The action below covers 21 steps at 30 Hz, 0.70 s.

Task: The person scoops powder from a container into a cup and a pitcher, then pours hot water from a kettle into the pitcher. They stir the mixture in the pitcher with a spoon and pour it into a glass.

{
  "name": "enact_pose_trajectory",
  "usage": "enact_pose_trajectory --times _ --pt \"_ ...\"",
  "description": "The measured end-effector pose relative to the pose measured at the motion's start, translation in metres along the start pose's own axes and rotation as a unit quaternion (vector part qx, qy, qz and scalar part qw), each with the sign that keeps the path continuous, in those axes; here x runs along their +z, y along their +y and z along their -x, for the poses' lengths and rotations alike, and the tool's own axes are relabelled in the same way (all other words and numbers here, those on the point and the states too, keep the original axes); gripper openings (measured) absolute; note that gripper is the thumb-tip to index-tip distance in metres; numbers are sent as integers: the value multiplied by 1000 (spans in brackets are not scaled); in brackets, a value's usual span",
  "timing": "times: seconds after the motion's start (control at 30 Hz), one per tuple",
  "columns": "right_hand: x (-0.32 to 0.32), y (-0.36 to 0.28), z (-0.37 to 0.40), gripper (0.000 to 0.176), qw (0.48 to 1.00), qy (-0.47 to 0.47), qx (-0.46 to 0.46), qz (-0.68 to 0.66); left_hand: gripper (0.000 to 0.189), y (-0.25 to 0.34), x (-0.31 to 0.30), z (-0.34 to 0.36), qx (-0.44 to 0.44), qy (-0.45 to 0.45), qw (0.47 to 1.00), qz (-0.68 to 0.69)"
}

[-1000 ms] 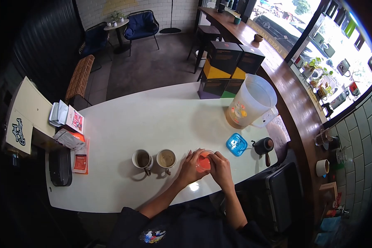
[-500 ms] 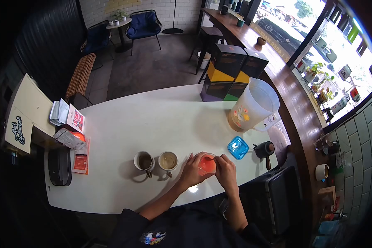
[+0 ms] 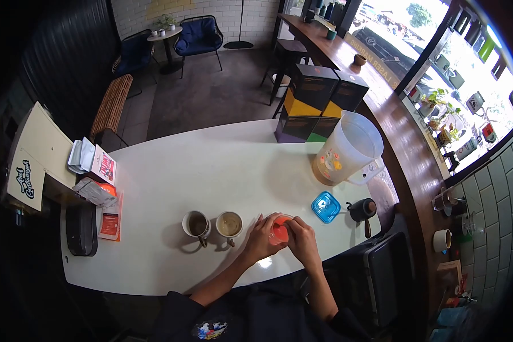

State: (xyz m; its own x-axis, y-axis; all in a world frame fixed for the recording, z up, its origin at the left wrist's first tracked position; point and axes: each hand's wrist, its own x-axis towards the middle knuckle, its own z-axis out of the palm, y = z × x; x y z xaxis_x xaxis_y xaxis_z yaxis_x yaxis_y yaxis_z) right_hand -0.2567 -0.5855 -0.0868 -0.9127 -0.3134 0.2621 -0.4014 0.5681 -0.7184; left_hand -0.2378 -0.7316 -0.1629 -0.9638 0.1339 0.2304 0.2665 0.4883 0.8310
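A small clear container with red contents (image 3: 278, 232) is between my hands near the table's front edge. My left hand (image 3: 261, 239) is wrapped round its left side. The fingers of my right hand (image 3: 301, 236) are pinched at its right rim; what they grip there is too small to make out. Just left of my hands are two mugs, one with dark contents (image 3: 196, 223) and one with a pale brown inside (image 3: 229, 224), both with handles toward me. A blue square lid (image 3: 326, 207) lies to the right, beyond my right hand.
On the white table (image 3: 154, 171) are a large plastic pitcher (image 3: 347, 148), a dark gooseneck pot (image 3: 361, 211), stacked boxes (image 3: 313, 85) at the back right, packets (image 3: 94, 191) and a black case (image 3: 81, 229) at the left. A wooden counter (image 3: 382, 102) runs along the window.
The view has shifted slightly. My right hand has moved a little left over the container's rim, and my left hand still holds the container.
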Motion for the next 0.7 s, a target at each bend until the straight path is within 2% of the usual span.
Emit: enact_pose_trajectory --times 0.23,0.4,0.53,0.7 --pt "-17 -4 2 9 997 -6 19 78 85 5 -4 -3 2 4 1000 4" --pt "-8 -6 10 11 998 -54 -5 19 85 0 0 -1 -4 7 1000 7" --pt "1 -5 -1 16 999 -24 -32 0 86 -3 1 -1 3 1 1000 -5" --pt "-12 1 -3 12 998 -2 7 61 87 3 -3 -3 0 -1 1000 -1"
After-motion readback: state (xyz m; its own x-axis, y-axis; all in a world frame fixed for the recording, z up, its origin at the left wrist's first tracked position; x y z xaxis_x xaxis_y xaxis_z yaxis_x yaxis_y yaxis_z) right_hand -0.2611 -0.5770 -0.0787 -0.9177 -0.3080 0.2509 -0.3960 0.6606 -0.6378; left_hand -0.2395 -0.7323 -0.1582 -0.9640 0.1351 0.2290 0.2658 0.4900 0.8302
